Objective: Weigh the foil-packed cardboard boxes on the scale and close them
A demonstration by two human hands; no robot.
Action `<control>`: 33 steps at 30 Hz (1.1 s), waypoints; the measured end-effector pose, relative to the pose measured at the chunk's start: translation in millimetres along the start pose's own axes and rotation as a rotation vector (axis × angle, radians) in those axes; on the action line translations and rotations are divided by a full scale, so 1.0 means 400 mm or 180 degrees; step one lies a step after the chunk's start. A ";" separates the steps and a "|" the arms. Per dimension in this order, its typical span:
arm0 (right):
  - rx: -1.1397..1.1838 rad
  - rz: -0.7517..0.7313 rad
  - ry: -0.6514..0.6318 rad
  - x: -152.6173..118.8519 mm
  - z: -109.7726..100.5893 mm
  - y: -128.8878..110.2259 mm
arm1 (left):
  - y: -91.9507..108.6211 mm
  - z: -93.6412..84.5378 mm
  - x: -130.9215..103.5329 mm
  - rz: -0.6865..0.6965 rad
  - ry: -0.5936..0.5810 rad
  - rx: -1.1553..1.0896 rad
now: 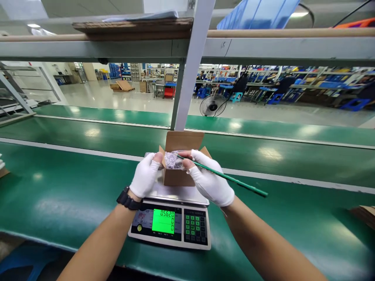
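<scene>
A small brown cardboard box stands with its lid up on the pan of a digital scale, whose lit green display reads 0.5620. Clear plastic wrapping fills the box's top; what it wraps cannot be made out. At the box's left side, my left hand, in a white fingertip-less glove, grips the wall and flap with the thumb on top. My right hand, gloved alike, is closed round a long thin green stick. The stick's far tip reaches over the wrapping, and my right fingertips are at the box opening.
Behind the scale, a metal post rises to an overhead shelf bearing a blue bin. Flat cardboard lies at the right edge of the green work surface. A fan stands beyond the bench.
</scene>
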State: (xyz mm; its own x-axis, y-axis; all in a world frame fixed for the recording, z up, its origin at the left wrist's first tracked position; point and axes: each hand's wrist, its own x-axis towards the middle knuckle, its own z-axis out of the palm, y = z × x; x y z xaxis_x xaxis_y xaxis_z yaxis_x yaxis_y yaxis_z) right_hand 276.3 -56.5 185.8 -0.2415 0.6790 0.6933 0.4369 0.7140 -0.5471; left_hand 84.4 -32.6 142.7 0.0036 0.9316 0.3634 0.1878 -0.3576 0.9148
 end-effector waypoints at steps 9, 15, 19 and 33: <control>-0.1520 -0.0427 -0.0414 0.034 0.050 0.013 | -0.030 -0.025 0.008 -0.0371 0.0393 -0.0266; -0.1487 -0.0442 -0.0981 0.039 0.042 0.023 | -0.038 -0.031 0.009 -0.0471 0.0364 -0.0183; -0.0792 -0.0091 -0.0095 0.027 0.019 0.014 | -0.043 -0.032 0.011 -0.0483 0.0406 -0.0247; -0.0108 0.0131 0.0269 0.009 0.004 0.027 | -0.027 -0.027 0.011 -0.0437 0.0341 -0.0265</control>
State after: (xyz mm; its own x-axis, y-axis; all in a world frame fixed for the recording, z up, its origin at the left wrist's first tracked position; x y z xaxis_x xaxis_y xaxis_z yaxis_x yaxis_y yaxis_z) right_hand 278.6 -46.2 181.4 -0.1494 0.6897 0.7085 0.4744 0.6787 -0.5606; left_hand 71.8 -25.3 136.2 -0.1220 0.9614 0.2467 0.0972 -0.2358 0.9669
